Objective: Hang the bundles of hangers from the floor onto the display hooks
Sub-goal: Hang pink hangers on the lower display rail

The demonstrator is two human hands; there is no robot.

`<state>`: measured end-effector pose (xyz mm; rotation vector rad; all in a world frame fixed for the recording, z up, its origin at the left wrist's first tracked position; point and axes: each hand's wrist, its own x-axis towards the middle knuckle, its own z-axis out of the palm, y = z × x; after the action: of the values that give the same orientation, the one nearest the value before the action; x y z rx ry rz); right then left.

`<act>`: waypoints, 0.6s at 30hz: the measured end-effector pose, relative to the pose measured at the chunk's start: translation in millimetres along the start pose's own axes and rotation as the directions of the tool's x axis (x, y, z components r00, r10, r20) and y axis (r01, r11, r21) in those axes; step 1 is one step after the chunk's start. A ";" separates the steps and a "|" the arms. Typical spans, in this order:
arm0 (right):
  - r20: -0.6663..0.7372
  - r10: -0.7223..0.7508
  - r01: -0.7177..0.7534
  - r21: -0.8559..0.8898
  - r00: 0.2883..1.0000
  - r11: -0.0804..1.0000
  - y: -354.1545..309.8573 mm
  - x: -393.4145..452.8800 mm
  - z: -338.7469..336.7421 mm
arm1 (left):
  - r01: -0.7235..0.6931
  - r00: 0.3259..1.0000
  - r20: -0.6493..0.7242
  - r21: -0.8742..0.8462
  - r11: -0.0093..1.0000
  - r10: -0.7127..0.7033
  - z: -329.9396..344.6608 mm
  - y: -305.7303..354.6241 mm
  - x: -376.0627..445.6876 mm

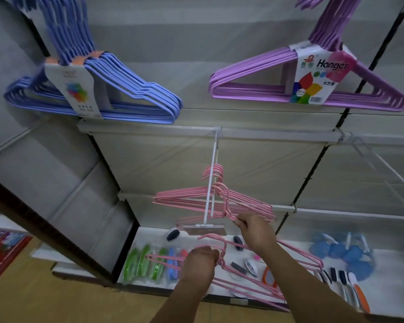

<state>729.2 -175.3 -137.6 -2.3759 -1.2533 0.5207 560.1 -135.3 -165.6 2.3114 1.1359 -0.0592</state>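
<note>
Below the white display hook (210, 194), a bundle of pink hangers (254, 271) is held in the air by two bare hands. Its wire necks are gathered at the left hand (200, 264), whose fingers are curled tight around them, so this grip is closed on the bundle. From that fist the hanger arms fan out to the right and downward, passing under the right forearm. One curved pink hook top rises just above the left fist, close under the clear tag holder (205, 229) at the tip of the display hook.

Up and to the right of the left fist, the right hand (257, 231) pinches pink wire between thumb and fingertips; this grip is closed too. The wire it pinches belongs to a second set of pink hangers (210, 199) already threaded on the display hook, their hook tops stacked higher along the rod. Whether the pinched strand also joins the held bundle cannot be told.

Beneath both hands lies a white shelf (392, 297) carrying green and blue packaged items, dark brushes, and blue round pieces to the far right. High above the hands, on the grey panel wall, hang a blue hanger bundle (131, 89) to the left and a purple hanger bundle (254, 87) with a label reading "Hanger" to the right. Tan floor (33, 299) shows down and left of the left wrist.
</note>
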 end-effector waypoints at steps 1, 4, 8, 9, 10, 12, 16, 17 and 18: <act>0.008 0.006 -0.006 0.004 1.000 1.000 -1.1 1.7 5.2 | -0.029 1.000 0.003 -0.015 0.999 0.029 -0.4 -4.4 6.0; 0.045 0.000 0.000 -0.005 0.999 1.000 -3.5 9.0 18.9 | -0.114 0.993 0.012 -0.060 0.992 0.115 -7.6 -12.2 18.3; -0.006 0.043 -0.044 -0.080 0.999 0.996 -6.2 21.2 21.3 | -0.183 0.983 -0.050 -0.102 0.978 0.179 -7.9 -22.7 29.3; -0.018 0.056 -0.058 -0.129 0.998 0.990 -7.1 24.1 20.5 | -0.202 0.979 -0.052 -0.063 0.977 0.199 -5.6 -26.4 34.5; -0.030 0.072 -0.076 -0.174 0.997 0.982 -8.1 26.4 19.5 | -0.227 0.974 -0.028 -0.020 0.974 0.227 -3.2 -28.6 38.9; -0.053 0.104 -0.112 -0.201 0.993 0.973 -10.7 30.4 19.8 | -0.274 0.962 0.002 0.032 0.961 0.274 -2.1 -28.9 42.1; -0.176 0.153 -0.182 -0.162 0.972 0.970 -15.1 18.2 30.0 | -0.229 0.969 0.127 0.149 0.962 0.211 9.7 -28.9 45.2; -0.240 0.134 -0.167 -0.122 0.961 0.978 -16.2 9.5 33.7 | -0.187 0.974 0.164 0.187 0.964 0.157 10.4 -27.3 45.1; -0.302 0.106 -0.133 -0.070 0.947 0.989 -16.9 -0.7 37.1 | -0.146 0.978 0.178 0.214 0.966 0.109 10.6 -25.8 45.2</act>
<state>698.7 -160.7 -160.4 -2.5007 -1.0217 0.1335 572.1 -95.6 -198.9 2.5204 0.9352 -0.3422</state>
